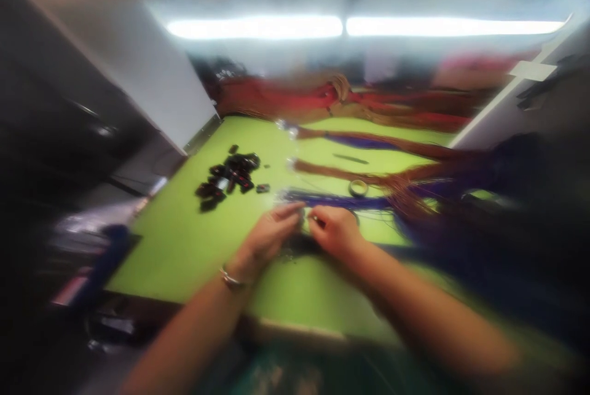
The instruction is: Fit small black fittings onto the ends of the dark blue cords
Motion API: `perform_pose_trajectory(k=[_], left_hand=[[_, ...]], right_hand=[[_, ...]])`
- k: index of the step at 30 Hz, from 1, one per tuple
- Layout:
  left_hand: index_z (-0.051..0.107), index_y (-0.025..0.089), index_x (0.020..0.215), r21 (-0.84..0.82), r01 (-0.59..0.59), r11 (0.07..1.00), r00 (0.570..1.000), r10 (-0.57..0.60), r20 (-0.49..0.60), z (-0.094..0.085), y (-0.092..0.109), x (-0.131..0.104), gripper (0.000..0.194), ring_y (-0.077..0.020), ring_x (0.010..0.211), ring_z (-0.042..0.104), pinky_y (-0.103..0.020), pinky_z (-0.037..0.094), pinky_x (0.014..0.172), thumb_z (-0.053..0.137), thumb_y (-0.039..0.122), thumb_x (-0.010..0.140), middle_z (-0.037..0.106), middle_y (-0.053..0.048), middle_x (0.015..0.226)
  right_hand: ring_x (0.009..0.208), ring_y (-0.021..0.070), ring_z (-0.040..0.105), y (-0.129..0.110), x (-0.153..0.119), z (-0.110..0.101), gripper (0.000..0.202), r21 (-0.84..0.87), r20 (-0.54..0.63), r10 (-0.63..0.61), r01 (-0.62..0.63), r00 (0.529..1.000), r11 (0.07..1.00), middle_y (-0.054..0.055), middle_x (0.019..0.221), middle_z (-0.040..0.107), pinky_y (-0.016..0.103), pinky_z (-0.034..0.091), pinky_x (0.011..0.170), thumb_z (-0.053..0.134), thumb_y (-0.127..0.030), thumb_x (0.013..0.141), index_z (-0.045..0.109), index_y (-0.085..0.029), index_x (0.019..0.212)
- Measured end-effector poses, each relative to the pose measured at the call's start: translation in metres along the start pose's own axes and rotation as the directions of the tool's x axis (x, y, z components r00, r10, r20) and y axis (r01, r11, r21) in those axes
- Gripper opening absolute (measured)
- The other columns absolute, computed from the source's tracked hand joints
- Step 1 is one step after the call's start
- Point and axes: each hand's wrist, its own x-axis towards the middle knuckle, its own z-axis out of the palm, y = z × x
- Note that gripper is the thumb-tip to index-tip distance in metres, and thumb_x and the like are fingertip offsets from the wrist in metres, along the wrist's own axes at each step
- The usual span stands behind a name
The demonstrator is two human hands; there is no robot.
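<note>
Facing each other: hands (pixel 275 230) (pixel 336 229) | hold: too blurred to tell | blue wire bundle (pixel 353 202), beyond: straight, slender, many-stranded

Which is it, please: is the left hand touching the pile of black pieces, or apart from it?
Apart: the head view shows green tabletop between the left hand and the pile.

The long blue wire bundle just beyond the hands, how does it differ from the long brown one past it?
The long blue wire bundle is deep blue; the brown wire bundle is reddish brown. The blue bundle lies close beyond the right hand; the brown bundle lies farther off. Both rest on the green tabletop and run toward the right.
</note>
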Motion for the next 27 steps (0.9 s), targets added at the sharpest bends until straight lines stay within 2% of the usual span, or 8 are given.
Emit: perform_pose_trajectory(k=[5,9,12,14,19,21,23,27], left_hand=[[0.068,0.017,0.108,0.091,-0.031,0.995,0.999,0.03,0.011,-0.003,-0.007,0.001,0.042,-0.0145,0.079,0.061,-0.026,0.047,0.074,0.075,0.025,0.067,0.069,-0.009,0.1],[0.068,0.018,0.108,0.137,-0.068,0.988,0.998,0.067,0.019,-0.003,-0.011,0.002,0.041,-0.0178,0.086,0.062,-0.029,0.046,0.08,0.074,0.027,0.068,0.069,-0.009,0.104],[0.068,0.018,0.107,0.131,-0.072,0.989,0.997,0.068,0.034,-0.003,-0.01,0.002,0.04,-0.0184,0.087,0.062,-0.029,0.046,0.081,0.074,0.027,0.068,0.07,-0.009,0.102],[0.068,0.018,0.106,0.13,-0.06,0.99,0.997,0.054,0.056,-0.004,-0.009,0.0,0.04,-0.0169,0.082,0.062,-0.027,0.047,0.076,0.074,0.027,0.068,0.07,-0.009,0.098],[0.064,0.016,0.109,0.215,-0.012,0.977,0.997,-0.003,0.071,-0.01,-0.009,0.0,0.043,-0.0124,0.067,0.059,-0.025,0.046,0.063,0.071,0.032,0.071,0.066,-0.007,0.084],[0.063,0.015,0.11,0.253,-0.002,0.967,0.996,-0.021,0.09,-0.012,-0.011,0.001,0.044,-0.0127,0.066,0.059,-0.026,0.047,0.065,0.07,0.033,0.072,0.065,-0.006,0.081],[0.062,0.014,0.11,0.256,-0.006,0.967,0.993,-0.024,0.114,-0.013,-0.013,0.002,0.043,-0.0127,0.067,0.059,-0.027,0.047,0.066,0.07,0.033,0.072,0.063,-0.005,0.08],[0.061,0.013,0.11,0.207,-0.021,0.978,0.992,-0.005,0.124,-0.012,-0.015,0.003,0.044,-0.0121,0.067,0.058,-0.026,0.046,0.065,0.069,0.034,0.072,0.06,-0.004,0.079]], right_hand=[[0.057,0.0114,0.051,-0.003,-0.002,0.005,0.017,-0.165,0.029,0.003,0.002,1.0,0.986,0.002,0.066,0.064,0.024,0.027,0.056,0.046,-0.023,0.081,0.056,-0.018,0.068],[0.059,0.0126,0.054,-0.006,-0.004,0.009,0.018,-0.207,0.082,-0.001,0.018,0.997,0.978,0.004,0.07,0.065,0.024,0.029,0.057,0.043,-0.023,0.084,0.056,-0.017,0.073],[0.063,0.0133,0.056,-0.009,-0.005,0.01,0.019,-0.164,0.099,0.011,0.006,0.995,0.986,0.005,0.073,0.066,0.024,0.033,0.06,0.043,-0.022,0.085,0.058,-0.016,0.075],[0.065,0.0132,0.057,-0.009,-0.003,0.005,0.018,-0.094,0.105,0.014,-0.005,0.994,0.996,0.005,0.074,0.067,0.023,0.036,0.061,0.045,-0.021,0.084,0.06,-0.016,0.076],[0.069,0.0121,0.059,0.014,0.02,-0.033,0.017,0.126,0.03,0.125,-0.128,0.992,0.984,0.002,0.079,0.069,0.022,0.042,0.066,0.052,-0.022,0.079,0.066,-0.019,0.088],[0.076,0.0134,0.061,0.029,0.037,-0.047,0.019,0.054,0.01,0.189,-0.19,0.982,0.98,0.002,0.084,0.07,0.023,0.043,0.072,0.052,-0.018,0.076,0.068,-0.019,0.085],[0.079,0.0148,0.06,0.039,0.055,-0.051,0.019,-0.095,0.086,0.233,-0.225,0.969,0.97,0.003,0.084,0.07,0.023,0.042,0.073,0.051,-0.017,0.074,0.069,-0.019,0.08],[0.077,0.015,0.06,0.035,0.086,-0.031,0.02,-0.284,0.252,0.289,-0.215,0.923,0.934,0.005,0.085,0.07,0.022,0.041,0.07,0.05,-0.016,0.074,0.069,-0.018,0.08]])
